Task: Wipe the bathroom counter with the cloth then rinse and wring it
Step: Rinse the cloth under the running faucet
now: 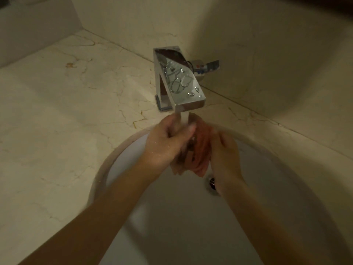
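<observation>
Both hands, left (168,144) and right (225,150), closed round the cloth (200,150) under the tap (179,81), over the sink's (286,188) back rim. I judge it soaked, limp, heavy; grip both ends to wring.

No readable text, label, brand or number shows on anything in view

Both forearms reach forward, left hand (168,142) and right hand (225,150) facing each other, each grip closed, skin wet.
</observation>
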